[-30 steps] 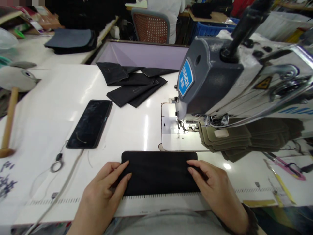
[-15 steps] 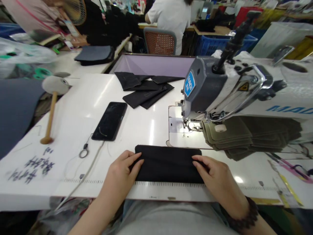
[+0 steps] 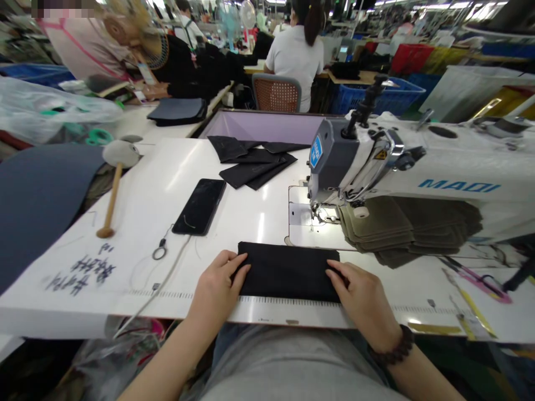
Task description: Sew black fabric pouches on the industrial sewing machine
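Note:
A folded black fabric piece (image 3: 288, 273) lies flat at the table's front edge, along the printed ruler. My left hand (image 3: 221, 284) pinches its left end between thumb and fingers. At the opposite end, my right hand (image 3: 357, 289) grips the fabric the same way; a dark beaded bracelet circles that wrist. Beyond the fabric stands the sewing machine (image 3: 334, 161), its needle area lit. Several black fabric pieces (image 3: 254, 164) lie in a loose pile farther back. A stack of olive fabric pieces (image 3: 401, 225) rests under the machine's arm.
Left on the white table (image 3: 146, 189) are a black phone (image 3: 199, 206) with a ring strap and cable, and a mallet (image 3: 112, 195). Pink-handled scissors (image 3: 480, 281) lie to the right. A person in white (image 3: 296, 61) sits beyond; another person leans at the far left.
The camera view has tilted up, showing more of the room. Both hands keep hold of the black fabric, which stays in about the same place on the table.

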Tool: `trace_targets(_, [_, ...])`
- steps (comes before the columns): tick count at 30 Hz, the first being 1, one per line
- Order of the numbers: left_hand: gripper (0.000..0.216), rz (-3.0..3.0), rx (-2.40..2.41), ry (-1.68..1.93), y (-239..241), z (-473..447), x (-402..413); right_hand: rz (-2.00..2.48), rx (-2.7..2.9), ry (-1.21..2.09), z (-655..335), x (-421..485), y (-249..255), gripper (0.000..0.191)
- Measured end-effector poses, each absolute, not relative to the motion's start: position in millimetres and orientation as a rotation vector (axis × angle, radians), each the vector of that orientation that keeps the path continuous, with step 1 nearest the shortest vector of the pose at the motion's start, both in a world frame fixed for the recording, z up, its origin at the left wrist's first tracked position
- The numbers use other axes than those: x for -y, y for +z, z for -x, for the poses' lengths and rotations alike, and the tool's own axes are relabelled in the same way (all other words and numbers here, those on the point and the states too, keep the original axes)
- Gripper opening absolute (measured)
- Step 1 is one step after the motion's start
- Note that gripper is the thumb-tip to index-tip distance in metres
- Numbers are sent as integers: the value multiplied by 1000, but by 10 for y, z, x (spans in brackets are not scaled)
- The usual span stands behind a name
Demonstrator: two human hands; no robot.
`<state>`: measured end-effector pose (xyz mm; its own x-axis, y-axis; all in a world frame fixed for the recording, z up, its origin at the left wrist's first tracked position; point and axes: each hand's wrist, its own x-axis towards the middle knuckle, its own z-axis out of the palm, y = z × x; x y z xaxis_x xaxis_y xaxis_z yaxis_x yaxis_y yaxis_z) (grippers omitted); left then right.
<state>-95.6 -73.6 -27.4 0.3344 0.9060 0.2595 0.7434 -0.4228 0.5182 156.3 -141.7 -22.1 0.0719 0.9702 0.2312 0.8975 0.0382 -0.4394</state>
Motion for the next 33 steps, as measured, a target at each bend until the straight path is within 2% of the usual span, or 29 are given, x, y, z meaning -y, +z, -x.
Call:
trace_targets(14, [27,-2304,-1500,709,-294,943,714,1916,1926,71,-1537,1425,-259,31])
trace_targets(20, [20,-2282,-1523,662,-252,930,713,2050,1995,-166,-1503,1427,-172,33])
trace_targets(23, [19,-2268,-1548,612,-224,916,719,1847,2121,-287,-1499,1375,-183,34])
trace_targets(27, [18,-2254,-1593,563,-196,890,741,1384,2435,-196,-1531,1298,-273,43])
trace_targets(33, [19,-2367,-1648,501,-197,876,789,1341,2492,-225,-1512,1261,-317,41])
